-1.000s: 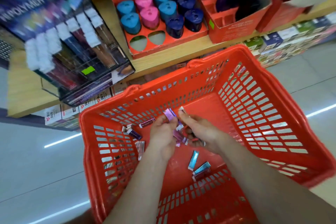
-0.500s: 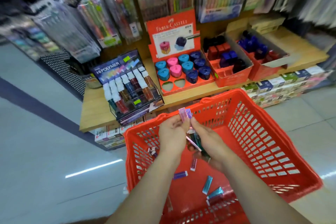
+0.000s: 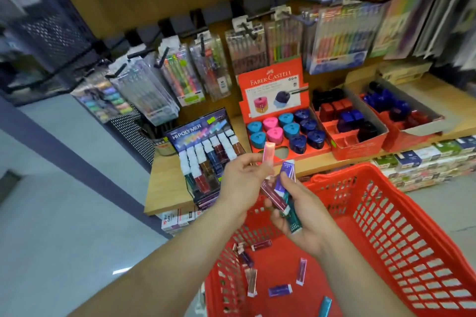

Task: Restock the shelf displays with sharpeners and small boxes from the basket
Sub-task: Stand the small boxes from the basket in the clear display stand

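Pinching a pink small box, left hand sits at 10 o'clock of right hand, which grips several small boxes over red basket.

"FABER-CASTELL" stands in white letters on the red header card of the sharpener display on the shelf. "HI-POLYMER" reads in pale letters on the dark header panel of the display case beside it. Smaller print on both is too blurred to read.
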Demonstrator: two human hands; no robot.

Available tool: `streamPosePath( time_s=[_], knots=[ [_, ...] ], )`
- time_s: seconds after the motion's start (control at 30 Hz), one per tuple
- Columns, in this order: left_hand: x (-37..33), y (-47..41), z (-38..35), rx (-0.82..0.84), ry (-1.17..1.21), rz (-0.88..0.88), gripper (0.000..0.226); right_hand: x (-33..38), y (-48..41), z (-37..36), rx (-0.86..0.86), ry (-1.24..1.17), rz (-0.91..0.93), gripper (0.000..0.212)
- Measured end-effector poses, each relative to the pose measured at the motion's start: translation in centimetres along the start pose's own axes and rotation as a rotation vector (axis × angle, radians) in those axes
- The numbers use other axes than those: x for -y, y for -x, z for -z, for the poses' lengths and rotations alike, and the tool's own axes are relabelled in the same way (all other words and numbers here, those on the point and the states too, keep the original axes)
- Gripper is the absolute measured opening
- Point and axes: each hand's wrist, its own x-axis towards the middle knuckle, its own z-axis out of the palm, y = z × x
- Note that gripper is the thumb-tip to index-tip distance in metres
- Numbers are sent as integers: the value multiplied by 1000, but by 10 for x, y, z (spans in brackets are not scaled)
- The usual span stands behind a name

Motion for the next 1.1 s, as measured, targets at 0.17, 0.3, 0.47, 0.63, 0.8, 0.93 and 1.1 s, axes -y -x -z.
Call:
streamPosePath(
  time_s=[0.17,0.3,0.47,0.63,0.8,0.93,1.1],
  knots=[
    [-31,-44,34,5,-236,-82,21,5,-14,0,134,-84,-75,14],
    [-50,-75,81,-43,-602,-121,11,11,-28,4,180,-29,-97,21],
    [-48,-102,110,-71,-716,-143,9,17,-45,3,140,64,-126,12],
    [-46,-125,120,-49,-809,-184,9,30,-61,0,77,252,-98,24],
    [-38,-138,127,-81,-977,-282,7,44,-73,-5,42,434,-81,16],
    [-32,-142,128,-106,-962,-302,5,43,-73,-1,30,426,-52,18],
    [-28,-147,130,-159,-858,-270,7,33,-72,3,50,261,-92,28]
  ],
)
